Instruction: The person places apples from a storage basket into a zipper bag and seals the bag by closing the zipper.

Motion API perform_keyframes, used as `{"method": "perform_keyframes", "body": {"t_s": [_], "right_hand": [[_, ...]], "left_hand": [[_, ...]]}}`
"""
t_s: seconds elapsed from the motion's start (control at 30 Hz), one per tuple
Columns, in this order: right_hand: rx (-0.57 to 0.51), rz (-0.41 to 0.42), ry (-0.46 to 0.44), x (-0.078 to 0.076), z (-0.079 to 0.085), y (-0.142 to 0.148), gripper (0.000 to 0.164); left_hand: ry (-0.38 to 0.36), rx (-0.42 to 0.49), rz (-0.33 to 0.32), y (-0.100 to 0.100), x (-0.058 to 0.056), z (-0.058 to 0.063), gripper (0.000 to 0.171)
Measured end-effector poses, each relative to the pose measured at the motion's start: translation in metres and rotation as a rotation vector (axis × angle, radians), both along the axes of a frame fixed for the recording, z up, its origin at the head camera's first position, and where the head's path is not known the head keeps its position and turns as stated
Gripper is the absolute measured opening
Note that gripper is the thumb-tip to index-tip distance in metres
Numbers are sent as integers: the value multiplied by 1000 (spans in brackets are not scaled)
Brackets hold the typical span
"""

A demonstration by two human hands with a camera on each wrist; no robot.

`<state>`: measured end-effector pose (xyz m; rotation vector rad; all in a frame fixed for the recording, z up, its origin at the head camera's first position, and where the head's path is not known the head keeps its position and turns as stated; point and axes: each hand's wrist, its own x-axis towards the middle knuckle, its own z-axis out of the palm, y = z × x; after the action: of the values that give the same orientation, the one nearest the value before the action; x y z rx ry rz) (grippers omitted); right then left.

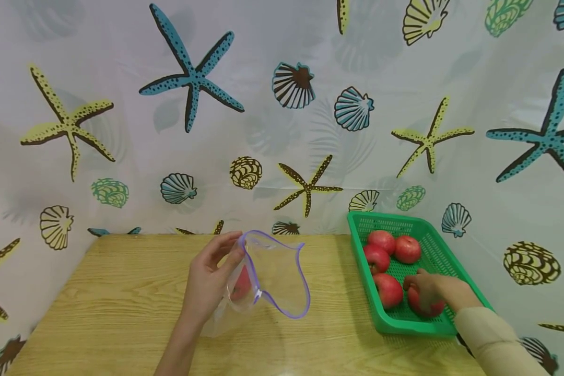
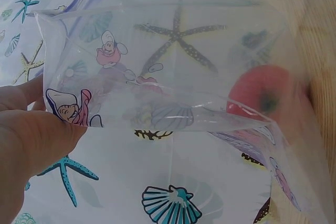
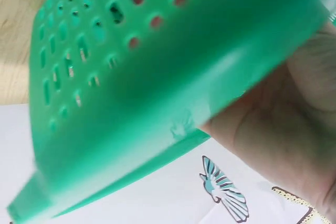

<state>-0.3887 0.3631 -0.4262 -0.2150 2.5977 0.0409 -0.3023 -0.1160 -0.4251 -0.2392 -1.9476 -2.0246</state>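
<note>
My left hand (image 1: 211,279) pinches the rim of a clear zip bag (image 1: 268,282) with a purple edge, holding its mouth open above the wooden table (image 1: 122,308). One red apple (image 1: 242,284) lies inside the bag, also seen through the plastic as the red apple (image 2: 262,92) in the left wrist view, next to my left hand (image 2: 31,135). My right hand (image 1: 430,292) is in the green basket (image 1: 439,250), fingers curled over a red apple (image 1: 425,305) at its near end. Several more apples (image 1: 389,249) lie in the basket. The right wrist view shows only the basket wall (image 3: 157,77) and my palm (image 3: 283,129).
The basket stands at the table's right edge, against a curtain printed with starfish and shells (image 1: 192,78) that wraps the back and both sides. Bare wood stretches left of the bag and along the table's front.
</note>
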Motion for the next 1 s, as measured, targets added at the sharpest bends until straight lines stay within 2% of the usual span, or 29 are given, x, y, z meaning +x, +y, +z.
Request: {"method": "perform_keyframes", "body": {"t_s": [0.2, 0.5, 0.6, 0.73, 1.0], "right_hand": [[-35, 5, 2, 3, -3, 8, 57], [-127, -3, 62, 5, -13, 23, 54], [-138, 22, 103, 4, -14, 23, 53], [-137, 63, 160, 3, -12, 20, 53], [-151, 80, 213, 3, -2, 18, 57]], "left_hand": [[4, 3, -1, 0, 0, -1, 30], [20, 14, -12, 1, -1, -2, 30], [17, 7, -13, 1, -1, -1, 30], [6, -1, -18, 0, -1, -1, 30], [3, -6, -22, 1, -2, -3, 30]]}}
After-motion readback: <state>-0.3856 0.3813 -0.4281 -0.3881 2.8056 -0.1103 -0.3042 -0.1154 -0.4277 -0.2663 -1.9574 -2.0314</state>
